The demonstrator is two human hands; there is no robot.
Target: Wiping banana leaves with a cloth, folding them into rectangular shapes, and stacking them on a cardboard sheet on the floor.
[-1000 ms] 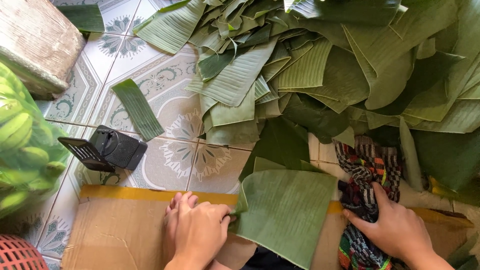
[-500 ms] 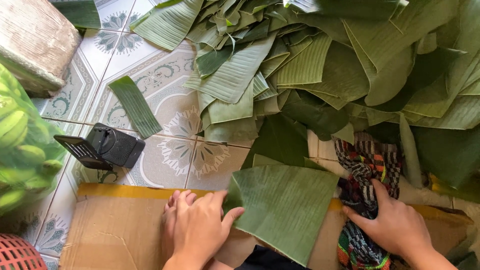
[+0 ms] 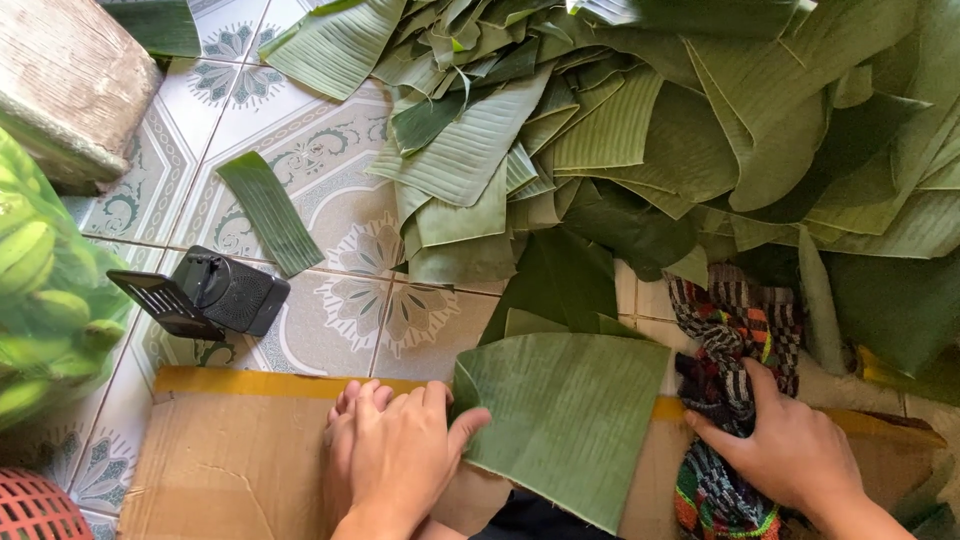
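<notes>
Left hand (image 3: 400,450) is lying flat on the cardboard sheet (image 3: 230,460), fingers extended, not gripping; thumb is touching the left edge of the cut banana leaf piece (image 3: 565,420). Right hand (image 3: 785,450) is clenching the multicoloured striped cloth (image 3: 730,330), fingers wrapped into its folds. The leaf piece is lying between the two hands, across the cardboard's yellow-taped edge. Further out on the patterned tile floor (image 3: 320,120): a small black device (image 3: 215,295) is sitting just beyond the cardboard, a single leaf strip (image 3: 270,210) past it. A big pile of banana leaves (image 3: 650,130) is covering the far right. A bag of green bananas (image 3: 40,290) is sitting at the left edge.
</notes>
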